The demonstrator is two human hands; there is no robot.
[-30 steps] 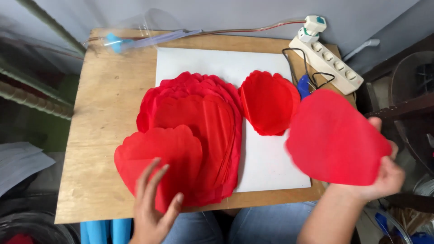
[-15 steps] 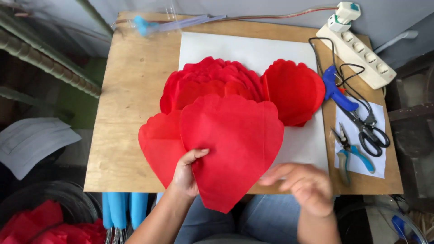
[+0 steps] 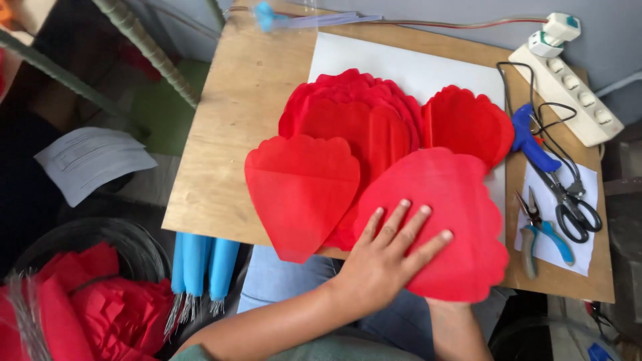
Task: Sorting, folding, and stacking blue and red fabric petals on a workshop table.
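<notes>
My left hand (image 3: 394, 257) lies flat, fingers spread, on a large red paper petal (image 3: 448, 200) that overhangs the near edge of the wooden table (image 3: 224, 147). My right hand (image 3: 456, 322) reaches up under that petal; only its wrist shows, and it seems to hold the petal from below. To the left lies a second heart-shaped red petal (image 3: 297, 194). Behind them, more red petals are stacked in a pile (image 3: 351, 113) on a white sheet (image 3: 401, 63), with a smaller pile (image 3: 468, 124) to the right.
On the table's right side lie a blue glue gun (image 3: 533, 146), black scissors (image 3: 572, 207), blue-handled pliers (image 3: 543, 235) and a white power strip (image 3: 572, 93). Blue rods (image 3: 197, 264) hang at the table's left front. A basket of red paper (image 3: 80, 311) sits lower left.
The large petal has moved from the middle to the right front of the table. My left hand now lies flat on top of it, and my right hand has gone under it.
</notes>
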